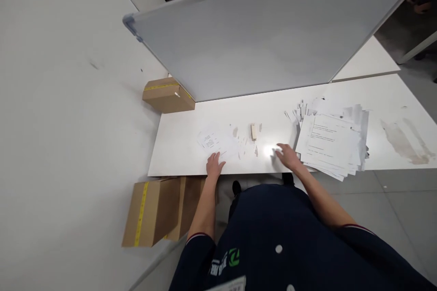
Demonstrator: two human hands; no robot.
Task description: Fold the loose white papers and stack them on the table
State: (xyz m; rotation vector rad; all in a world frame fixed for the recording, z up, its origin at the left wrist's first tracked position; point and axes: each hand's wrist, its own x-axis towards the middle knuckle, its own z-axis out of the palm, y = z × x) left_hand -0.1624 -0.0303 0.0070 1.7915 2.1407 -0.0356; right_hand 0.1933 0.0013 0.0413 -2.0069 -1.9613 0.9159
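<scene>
My left hand (215, 166) lies flat with fingers stretched out on the near corner of a printed sheet of paper (215, 141) on the white table (177, 145). My right hand (287, 156) rests on the tabletop with fingers spread, just left of a messy stack of printed papers (331, 145), and holds nothing. A small beige stapler (253, 131) stands on the table between and beyond my two hands, touched by neither.
A large whiteboard (266, 32) stands tilted along the table's far edge. One cardboard box (167, 95) sits at the table's far left end; more boxes (153, 211) stand on the floor below. Stains (404, 141) mark the table's right part.
</scene>
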